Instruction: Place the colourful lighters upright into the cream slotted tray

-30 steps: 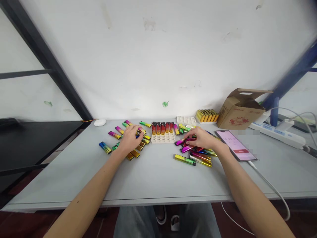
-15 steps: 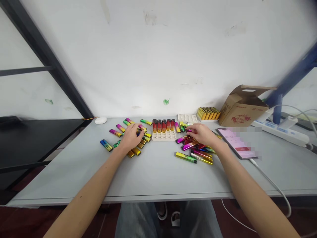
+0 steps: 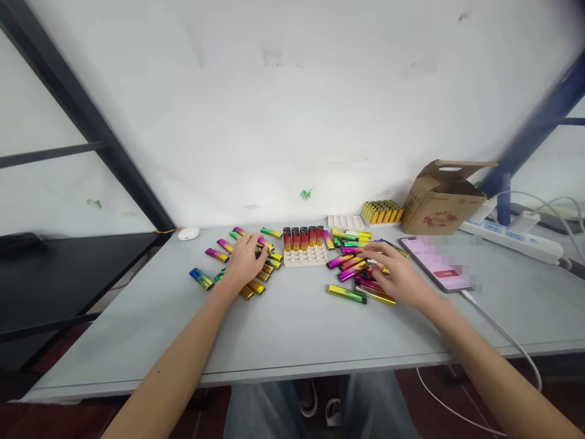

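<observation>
My left hand [image 3: 244, 261] rests on a loose pile of shiny lighters on the left, its fingers bent and the thumb apart from the forefinger. Yellow and purple lighters [image 3: 216, 255] lie around it. Over the right-hand pile, my right hand [image 3: 393, 271] is open, fingers stretched out above a magenta-and-yellow lighter [image 3: 353, 270]; I see nothing held in it. Between the hands is a white holed tray [image 3: 305, 258]. Red-and-gold lighters [image 3: 304, 239] with black ends stand upright in its back part, while the front holes show bare.
Behind the right pile are a second white tray [image 3: 345, 222] and a tray packed with yellow lighters [image 3: 382, 212]. An open cardboard box [image 3: 439, 204], a phone [image 3: 434, 265] on a cable and a power strip [image 3: 512, 241] stand at right. A white case [image 3: 189, 233] lies at back left.
My right hand has drawn back to the right and nearer me, and its fingers have spread. My left hand stays on the left pile. The camera view has shifted slightly.
</observation>
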`<action>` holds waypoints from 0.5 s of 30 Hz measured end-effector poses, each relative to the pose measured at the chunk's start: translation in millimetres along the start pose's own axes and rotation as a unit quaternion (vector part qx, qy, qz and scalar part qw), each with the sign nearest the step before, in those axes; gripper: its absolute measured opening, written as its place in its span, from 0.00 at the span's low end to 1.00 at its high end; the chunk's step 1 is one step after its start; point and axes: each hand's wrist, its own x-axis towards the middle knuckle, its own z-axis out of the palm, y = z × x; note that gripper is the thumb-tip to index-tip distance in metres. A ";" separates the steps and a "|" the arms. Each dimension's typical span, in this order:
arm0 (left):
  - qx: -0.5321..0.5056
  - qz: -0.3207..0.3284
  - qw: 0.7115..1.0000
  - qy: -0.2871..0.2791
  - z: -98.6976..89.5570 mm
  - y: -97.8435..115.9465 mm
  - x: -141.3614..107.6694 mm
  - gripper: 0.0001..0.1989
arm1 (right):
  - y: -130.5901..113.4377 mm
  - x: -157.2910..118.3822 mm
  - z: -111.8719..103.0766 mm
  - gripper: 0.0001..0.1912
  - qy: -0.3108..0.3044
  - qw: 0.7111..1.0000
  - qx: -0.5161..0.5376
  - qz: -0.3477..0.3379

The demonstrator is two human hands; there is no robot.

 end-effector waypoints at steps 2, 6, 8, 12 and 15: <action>0.007 0.019 1.000 0.018 -2.1 2.4 0.0 0.14 | 4.6 -13.4 2.0 0.23 -0.021 0.999 -0.024 0.005; 0.000 0.024 0.998 0.056 -3.6 5.0 -0.4 0.13 | 10.2 -21.3 5.9 0.27 -0.053 0.995 -0.075 0.027; 0.003 0.017 0.997 0.072 -3.1 4.5 -0.8 0.13 | 11.0 -20.2 6.6 0.26 -0.060 0.993 -0.092 0.031; 0.030 0.004 0.995 0.091 -2.6 2.5 -1.6 0.12 | 14.6 -18.0 4.0 0.22 -0.064 0.994 -0.083 0.026; 0.045 0.005 0.994 0.097 -3.2 2.8 -2.2 0.12 | 17.7 -17.3 -1.3 0.16 -0.069 0.996 -0.047 0.022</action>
